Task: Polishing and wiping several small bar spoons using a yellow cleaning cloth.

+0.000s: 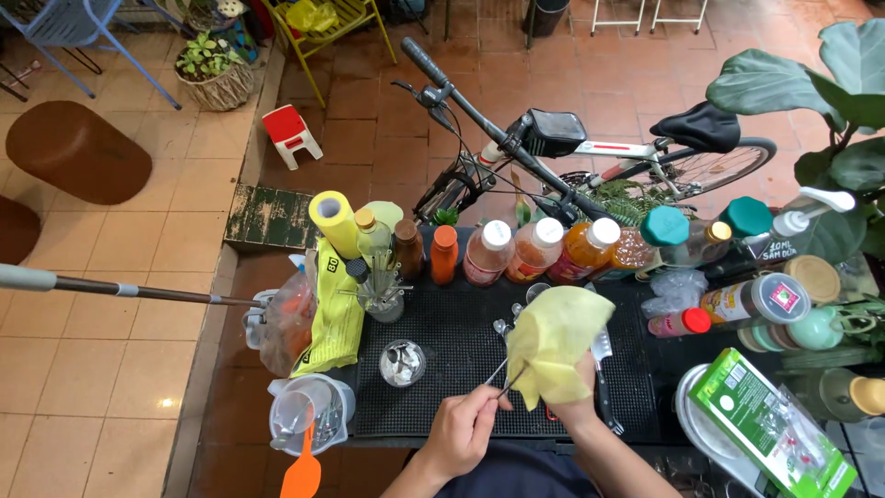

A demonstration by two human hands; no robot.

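Yellow cloth (553, 346), one; two hands (516, 406).

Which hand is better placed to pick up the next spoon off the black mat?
Probably the left hand: it pinches only thin utensils, while the right hand is wrapped in the yellow cloth.

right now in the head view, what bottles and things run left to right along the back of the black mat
yellow roll → clear yellow-capped bottle → brown bottle → orange bottle → three white-capped bottles → teal-lidded jar → second teal lid → white pump bottle
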